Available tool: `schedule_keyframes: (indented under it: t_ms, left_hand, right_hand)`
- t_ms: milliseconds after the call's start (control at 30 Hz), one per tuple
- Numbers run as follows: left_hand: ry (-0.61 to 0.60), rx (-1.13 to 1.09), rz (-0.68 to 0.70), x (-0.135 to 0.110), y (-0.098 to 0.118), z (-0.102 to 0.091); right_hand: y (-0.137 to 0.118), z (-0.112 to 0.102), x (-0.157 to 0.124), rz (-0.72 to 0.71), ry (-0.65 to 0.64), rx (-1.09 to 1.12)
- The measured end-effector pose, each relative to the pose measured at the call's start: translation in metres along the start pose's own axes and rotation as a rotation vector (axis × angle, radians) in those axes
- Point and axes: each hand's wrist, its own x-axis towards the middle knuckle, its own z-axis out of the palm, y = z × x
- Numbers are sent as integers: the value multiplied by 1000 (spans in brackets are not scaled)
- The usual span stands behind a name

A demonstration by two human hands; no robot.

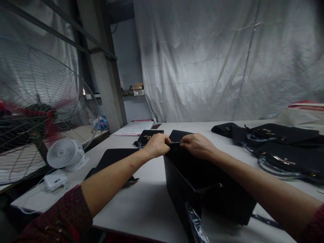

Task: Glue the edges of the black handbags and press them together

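A black handbag lies on the white table in front of me, its far end pointing away. My left hand is closed on the bag's far top edge. My right hand pinches the same edge just to the right of it. A thin dark strip runs between the two hands. A plastic-wrapped handle of the bag hangs near the front edge. A gold fitting shows on the bag's side.
Several more black bags with wrapped handles are piled at the right. A small black pouch and a flat black piece lie left of the hands. A large spinning fan, a small white fan and a white charger stand at the left.
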Motion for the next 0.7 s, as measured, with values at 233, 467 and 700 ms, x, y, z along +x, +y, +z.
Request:
schedule_keyframes:
  t_ms: [233, 467, 700]
  left_hand:
    - [75, -11, 62, 3, -5, 5]
    - [68, -48, 58, 4, -5, 6]
    - [-60, -446, 72, -16, 1, -2]
  right_hand:
    - [-6, 6, 3, -127, 8, -5]
    - [-10, 6, 6, -139, -3, -45]
    - [-10, -8, -6, -220, -22, 0]
